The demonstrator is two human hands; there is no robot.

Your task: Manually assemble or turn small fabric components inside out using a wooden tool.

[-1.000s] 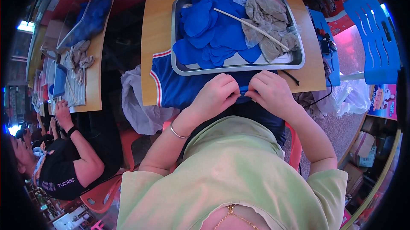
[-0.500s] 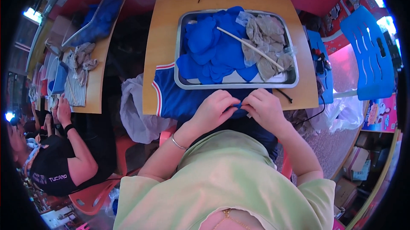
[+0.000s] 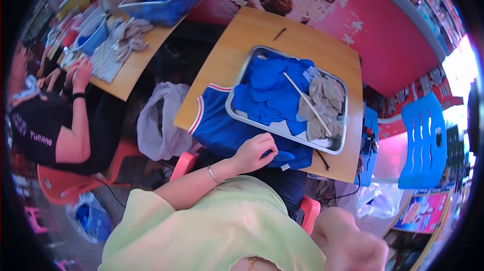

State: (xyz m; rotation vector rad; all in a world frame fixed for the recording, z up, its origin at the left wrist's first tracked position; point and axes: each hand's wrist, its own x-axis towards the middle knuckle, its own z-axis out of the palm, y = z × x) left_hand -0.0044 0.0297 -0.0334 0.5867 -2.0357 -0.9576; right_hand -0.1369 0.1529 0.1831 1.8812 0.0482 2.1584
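Note:
My left hand is closed, pinching a small blue fabric piece that pokes out past the fingertips. It is over the near edge of a blue garment with white and red trim. Down at the lower right, close to my body, is my right hand, raised and smeared by motion; its fingers cannot be made out. Beyond the left hand stands a metal tray. Blue fabric pieces are heaped in it, beside crumpled tan cloth in clear plastic. A pale stick lies across both.
The wooden table bears the tray, with black strips on it. A blue chair stands at right. On the left a person works at another table. A pale bag hangs between the tables.
The view has turned, so the table appears tilted. My right hand has left my left hand and moved toward the lower right. The left hand keeps its pinch, with the blue piece showing now.

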